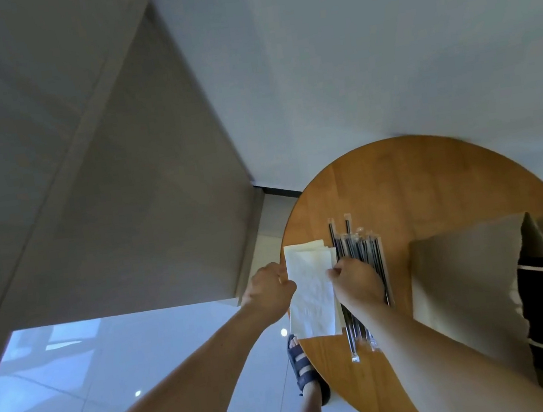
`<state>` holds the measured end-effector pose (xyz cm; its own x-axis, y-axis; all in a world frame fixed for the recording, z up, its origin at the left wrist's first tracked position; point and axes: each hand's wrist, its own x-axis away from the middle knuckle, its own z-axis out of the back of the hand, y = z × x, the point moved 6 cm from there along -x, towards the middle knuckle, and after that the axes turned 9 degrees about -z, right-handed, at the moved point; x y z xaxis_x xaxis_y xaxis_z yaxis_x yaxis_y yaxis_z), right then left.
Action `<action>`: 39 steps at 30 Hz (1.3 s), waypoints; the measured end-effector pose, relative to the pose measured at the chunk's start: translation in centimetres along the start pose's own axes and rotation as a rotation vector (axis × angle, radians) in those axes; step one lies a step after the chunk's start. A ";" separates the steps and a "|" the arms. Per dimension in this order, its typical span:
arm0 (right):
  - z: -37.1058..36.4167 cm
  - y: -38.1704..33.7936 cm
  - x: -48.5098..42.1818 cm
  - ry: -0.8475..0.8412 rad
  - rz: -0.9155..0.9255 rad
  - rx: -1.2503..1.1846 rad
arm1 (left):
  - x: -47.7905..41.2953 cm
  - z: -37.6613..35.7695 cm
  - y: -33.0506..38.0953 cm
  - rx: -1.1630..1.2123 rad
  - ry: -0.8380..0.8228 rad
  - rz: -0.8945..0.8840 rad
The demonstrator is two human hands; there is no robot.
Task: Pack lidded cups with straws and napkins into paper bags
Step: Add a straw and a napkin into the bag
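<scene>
Left hand (268,287) pinches napkin stack (312,292) at 9 o'clock edge; right hand (356,281) pinches 3 o'clock edge. Wrapped straws (362,249) beneath right hand; paper bag (470,283) at 3 o'clock.

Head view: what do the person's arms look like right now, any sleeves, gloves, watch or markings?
Both the left forearm and the right forearm are bare for all the length in frame: no sleeves, gloves, watch, bands or markings show. The only clothing in view is a dark blue strapped sandal on one foot.

Soft, dim daylight, glare spots on the glossy floor (137,393) (wide-angle bending at the edges), slightly blurred throughout
</scene>
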<state>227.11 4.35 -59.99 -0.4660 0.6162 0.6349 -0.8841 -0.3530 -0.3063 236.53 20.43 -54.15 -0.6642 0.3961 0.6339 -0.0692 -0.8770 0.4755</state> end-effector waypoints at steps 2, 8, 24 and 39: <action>0.2 0.3 0.2 0.012 0.015 -0.009 | 0.1 -0.1 0.1 -0.002 -0.004 -0.003; 0.3 0.0 -0.1 0.029 0.021 -0.109 | 0.4 -0.5 0.0 0.012 0.001 -0.001; 0.7 -1.0 -1.2 0.103 0.089 0.034 | 0.3 -0.2 -0.9 0.032 0.021 0.017; 0.0 -1.1 2.0 -0.079 0.148 -0.644 | 0.9 -0.3 -0.8 0.227 0.041 0.050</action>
<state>227.13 5.92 -58.41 -0.6016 0.5316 0.5963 -0.6672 0.0761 -0.7410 235.81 21.43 -54.18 -0.6926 0.3379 0.6373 0.1312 -0.8097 0.5719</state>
